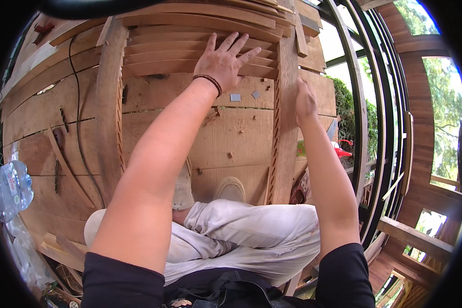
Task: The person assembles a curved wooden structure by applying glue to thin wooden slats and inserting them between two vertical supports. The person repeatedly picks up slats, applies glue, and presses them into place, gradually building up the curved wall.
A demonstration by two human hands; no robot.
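Two bare hands are on your wooden frame. Your left hand (222, 62) has its fingers spread wide over the row of slats (159, 54), palm down. Slats lie right under those fingers and run out on both sides of them, spanning the two rails. Left rail (109, 102) is well to the left of those fingers; right rail (287, 113) is just past them on the right. Both rails have slanted slots along the inner edges, running toward you from the fingers. Your right hand (305, 102) is at the outer side of the right rail, fingers pointing away from you along it, partly hidden; can't tell if they pinch it. Stacked boards (200, 20) lie beyond your left fingertips. Two small grey squares, one (235, 97) left of the other (256, 95), sit on the plank floor (236, 128), nearer you than the left fingers. Red nozzle (342, 151) lies nearer you and right of the right fingers. Dark cable (78, 102) runs far left of both hands.
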